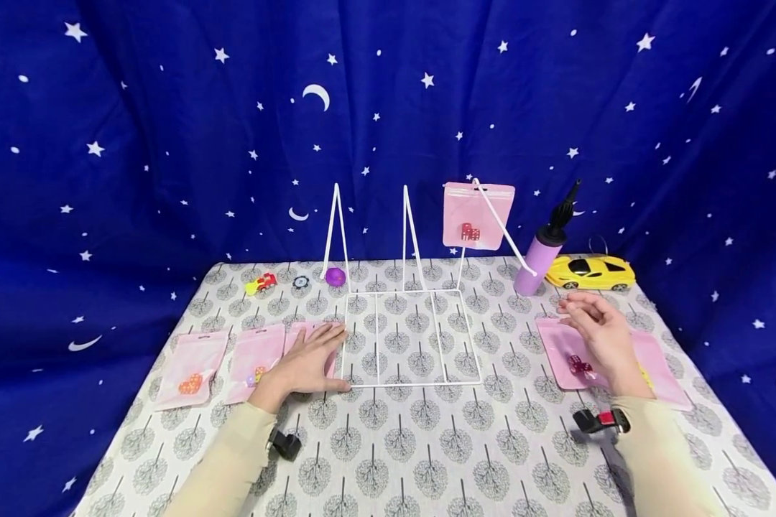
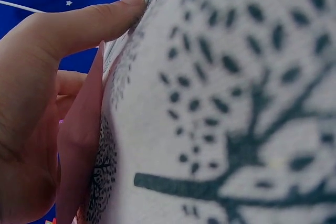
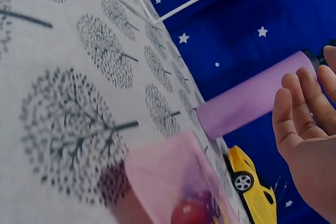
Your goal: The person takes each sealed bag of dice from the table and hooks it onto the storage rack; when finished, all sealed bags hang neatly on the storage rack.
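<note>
Left hand [image 1: 307, 365] rests flat, fingers straight, on a pink pouch [image 1: 310, 345] beside the wire rack [image 1: 409, 337]; right hand [image 1: 600, 337] hovers relaxed, empty, above another dice pouch [image 1: 572, 359]. Risk: a careless reach could topple the rack.

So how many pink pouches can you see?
6: one hung on the rack, three in a row at the left hand, two under the right hand.
</note>
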